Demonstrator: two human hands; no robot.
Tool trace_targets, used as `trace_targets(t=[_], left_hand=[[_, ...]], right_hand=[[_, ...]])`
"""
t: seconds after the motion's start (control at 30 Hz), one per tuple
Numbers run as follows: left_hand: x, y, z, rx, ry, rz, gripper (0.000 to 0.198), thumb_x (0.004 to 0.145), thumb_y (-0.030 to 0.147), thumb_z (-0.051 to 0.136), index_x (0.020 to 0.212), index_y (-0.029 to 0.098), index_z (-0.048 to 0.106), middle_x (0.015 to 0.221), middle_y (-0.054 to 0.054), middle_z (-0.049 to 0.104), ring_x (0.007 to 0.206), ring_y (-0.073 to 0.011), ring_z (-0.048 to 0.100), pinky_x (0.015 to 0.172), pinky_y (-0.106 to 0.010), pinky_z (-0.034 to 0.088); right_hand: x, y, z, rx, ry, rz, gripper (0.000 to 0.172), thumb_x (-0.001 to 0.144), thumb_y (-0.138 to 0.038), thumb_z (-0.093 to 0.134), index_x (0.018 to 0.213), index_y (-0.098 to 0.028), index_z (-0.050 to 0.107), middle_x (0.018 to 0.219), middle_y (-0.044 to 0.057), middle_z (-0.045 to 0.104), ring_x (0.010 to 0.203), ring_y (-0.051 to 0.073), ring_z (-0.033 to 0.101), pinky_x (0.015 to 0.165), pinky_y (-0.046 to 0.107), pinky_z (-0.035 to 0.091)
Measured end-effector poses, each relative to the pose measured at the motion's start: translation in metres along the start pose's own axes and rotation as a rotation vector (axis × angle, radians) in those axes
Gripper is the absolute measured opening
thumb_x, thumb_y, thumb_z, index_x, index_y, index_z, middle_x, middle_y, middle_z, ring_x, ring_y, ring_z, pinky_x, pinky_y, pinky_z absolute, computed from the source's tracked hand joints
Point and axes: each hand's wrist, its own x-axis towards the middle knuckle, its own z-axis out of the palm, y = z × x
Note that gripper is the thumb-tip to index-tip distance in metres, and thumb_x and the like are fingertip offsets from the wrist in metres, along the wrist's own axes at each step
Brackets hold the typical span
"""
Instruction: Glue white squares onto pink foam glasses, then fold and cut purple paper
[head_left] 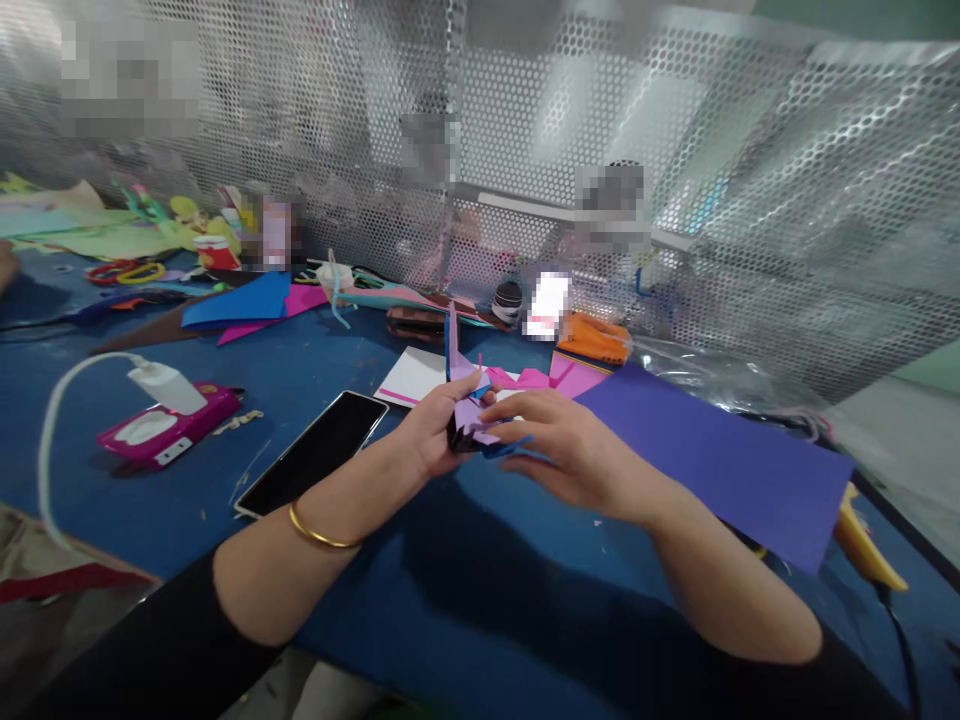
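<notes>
My left hand (435,425) is closed around a small folded paper craft (453,345) in lilac, blue and black, held above the blue table. Part of the craft is hidden behind my fingers. My right hand (574,445) meets it from the right, its fingers bent against the lilac paper. A thin blue strip (517,447) shows between those fingers; whether it belongs to the craft is unclear. Behind my hands lie a white card (416,372) with a pink edge and some pink paper (577,373).
Left of my arm are a black phone (319,450) and a magenta power strip (169,425) with a white charger. A purple sheet (712,460) and a yellow glue gun (862,540) lie right. Scissors (124,272) and coloured paper sit far left. Perforated metal panels (525,120) stand behind.
</notes>
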Motion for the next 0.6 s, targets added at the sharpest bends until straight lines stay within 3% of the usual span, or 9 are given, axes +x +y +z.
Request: trace_targets(t=[0.17, 0.37, 0.6], left_hand=[[0.000, -0.006, 0.002, -0.044, -0.019, -0.005, 0.053, 0.098, 0.057, 0.037, 0.075, 0.014, 0.057, 0.057, 0.000, 0.054, 0.044, -0.0105, 0.051, 0.043, -0.023, 0.044], [-0.003, -0.009, 0.009, -0.039, 0.014, 0.144, 0.066, 0.091, 0.071, 0.034, 0.075, 0.012, 0.060, 0.057, 0.001, 0.053, 0.046, -0.0082, 0.049, 0.043, -0.020, 0.040], [0.000, -0.011, 0.004, -0.023, 0.085, 0.192, 0.073, 0.085, 0.080, 0.029, 0.076, 0.014, 0.061, 0.063, -0.003, 0.059, 0.051, -0.0109, 0.054, 0.044, -0.022, 0.042]], right_hand=[[0.005, 0.002, 0.017, -0.005, 0.118, -0.051, 0.012, 0.095, -0.017, 0.056, 0.096, -0.019, 0.067, 0.101, 0.008, 0.074, 0.100, 0.019, 0.068, 0.092, 0.038, 0.055], [0.004, -0.001, 0.018, 0.160, 0.227, 0.169, 0.013, 0.093, -0.015, 0.059, 0.083, -0.019, 0.066, 0.082, 0.002, 0.067, 0.076, 0.012, 0.064, 0.067, 0.024, 0.052], [0.006, -0.007, 0.033, 0.171, 0.393, 0.188, 0.014, 0.092, -0.013, 0.058, 0.080, -0.020, 0.062, 0.079, 0.002, 0.065, 0.080, 0.013, 0.064, 0.074, 0.027, 0.053]])
